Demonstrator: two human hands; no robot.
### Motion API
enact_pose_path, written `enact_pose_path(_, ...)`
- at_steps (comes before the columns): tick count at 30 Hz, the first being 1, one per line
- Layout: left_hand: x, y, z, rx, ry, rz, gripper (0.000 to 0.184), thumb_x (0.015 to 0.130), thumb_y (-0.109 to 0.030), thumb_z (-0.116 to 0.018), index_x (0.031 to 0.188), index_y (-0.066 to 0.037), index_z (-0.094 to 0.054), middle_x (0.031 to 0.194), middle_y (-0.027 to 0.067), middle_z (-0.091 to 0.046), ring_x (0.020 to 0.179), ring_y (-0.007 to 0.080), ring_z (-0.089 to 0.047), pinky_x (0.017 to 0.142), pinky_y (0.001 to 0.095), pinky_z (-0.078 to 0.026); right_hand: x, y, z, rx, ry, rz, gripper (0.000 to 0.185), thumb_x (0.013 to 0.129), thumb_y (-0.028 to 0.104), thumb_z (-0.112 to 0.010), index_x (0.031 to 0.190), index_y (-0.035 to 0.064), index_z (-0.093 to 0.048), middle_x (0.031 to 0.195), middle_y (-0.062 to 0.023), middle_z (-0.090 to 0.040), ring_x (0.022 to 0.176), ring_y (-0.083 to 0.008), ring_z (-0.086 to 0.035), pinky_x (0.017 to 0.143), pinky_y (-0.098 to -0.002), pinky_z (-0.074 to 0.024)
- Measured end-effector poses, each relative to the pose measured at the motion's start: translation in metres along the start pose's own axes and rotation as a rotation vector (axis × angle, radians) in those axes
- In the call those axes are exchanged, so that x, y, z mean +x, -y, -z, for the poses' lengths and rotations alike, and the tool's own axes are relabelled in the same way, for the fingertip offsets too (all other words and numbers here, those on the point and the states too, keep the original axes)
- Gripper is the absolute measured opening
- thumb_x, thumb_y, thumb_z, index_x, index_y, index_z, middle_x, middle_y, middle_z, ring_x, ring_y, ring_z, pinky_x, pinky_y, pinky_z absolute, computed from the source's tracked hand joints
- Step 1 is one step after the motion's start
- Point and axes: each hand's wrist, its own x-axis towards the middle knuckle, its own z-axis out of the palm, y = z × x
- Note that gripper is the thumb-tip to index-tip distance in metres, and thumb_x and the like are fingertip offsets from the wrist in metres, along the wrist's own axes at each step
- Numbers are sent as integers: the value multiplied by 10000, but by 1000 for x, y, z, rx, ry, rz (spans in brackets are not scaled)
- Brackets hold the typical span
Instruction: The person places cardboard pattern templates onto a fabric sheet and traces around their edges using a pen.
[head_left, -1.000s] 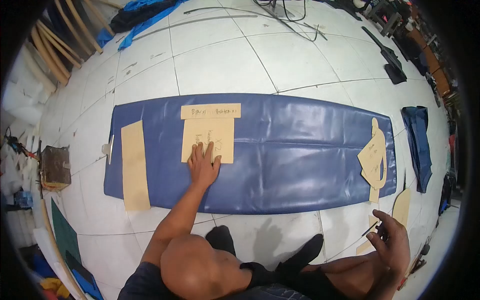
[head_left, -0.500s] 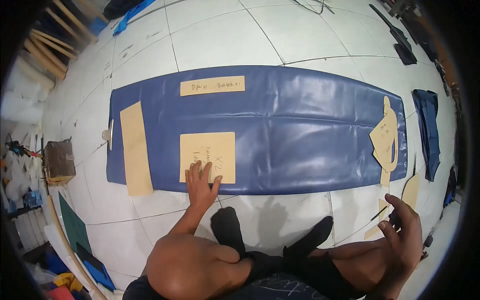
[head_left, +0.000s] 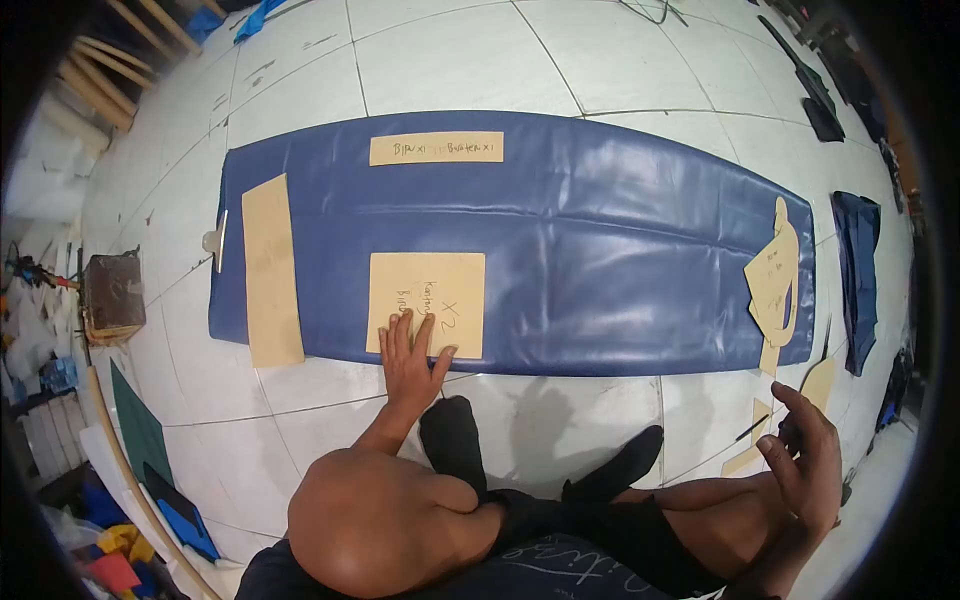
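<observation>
Square card (head_left: 440, 300) seated on a blue sheet (head_left: 600, 290). The card lies flat, left of the sheet's middle and just inside its near edge, with handwriting running sideways across its face. The left hand (head_left: 408, 365) rests palm down on the card's near side, fingers spread, pressing rather than grasping. The step appears to be the placing of this card. Done well, it calls for an even push through several fingertips, with the card's near side kept parallel to the sheet's near edge and no corner lifting or slipping past it. The sheet looks glossy, so the card may slide easily; light, spread pressure should prevent it swivelling.

A crease (head_left: 480, 212) runs lengthwise beyond the card; keeping clear of it should help the card lie flat. Farther off, a lettered strip (head_left: 437, 148) lies along the far edge. A long card (head_left: 270, 270) stands near the left edge, its lower end overhanging the near edge. Shaped cards (head_left: 772, 285) overlap near the right edge.

The right hand (head_left: 805, 450) is off the sheet, beyond its near right corner, fingers partly bent; whether it grips the thin dark stick (head_left: 752, 428) beside it cannot be told.
</observation>
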Motion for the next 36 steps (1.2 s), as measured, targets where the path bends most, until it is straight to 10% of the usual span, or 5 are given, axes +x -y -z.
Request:
enact_pose_path(6, 2, -3, 8, -67, -35, 33, 581, 932, -366, -663, 1425, -88, -533, 1431, 253, -427, 1390, 450, -335, 1143, 629, -206, 0, -3, 0, 20, 14, -36, 600, 726, 47, -763, 1297, -44, -602, 796, -162, -630, 652, -224, -568, 626, -336, -477)
enact_pose_path(15, 48, 72, 35, -78, 195, -3, 512, 821, 31, -544, 1282, -152, -675, 1534, 161, -414, 1478, 414, -291, 1192, 568, -210, -4, -8, -4, 6, -26, -62, 588, 784, 182, -739, 1304, -46, -589, 710, -75, -484, 632, -169, -445, 609, -319, -405)
enact_pose_path(20, 71, 69, 46, -305, 185, -21, 289, 828, -89, -670, 1116, -82, -699, 1493, 198, -462, 1481, 414, -300, 1237, 519, -173, -4, -8, -3, 39, -13, -63, 601, 790, 221, -752, 1297, -56, -587, 719, -85, -506, 642, -171, -459, 617, -318, -411)
enact_pose_path(23, 77, 59, 48, -156, 245, -125, 335, 845, -203, -751, 1147, -90, -660, 1503, 217, -448, 1476, 437, -299, 1216, 571, -185, -6, -5, 1, 22, 8, -56, 611, 716, 50, -768, 1298, -39, -605, 868, -182, -654, 701, -232, -597, 674, -349, -505)
enact_pose_path(36, 3, -6, 9, -30, 46, -116, 559, 874, -419, -708, 1322, -94, -636, 1461, 239, -465, 1382, 462, -378, 1161, 607, -222, -3, -4, 1, 14, 16, -55, 590, 745, 63, -785, 1305, -2, -608, 831, -151, -641, 693, -234, -602, 653, -343, -499)
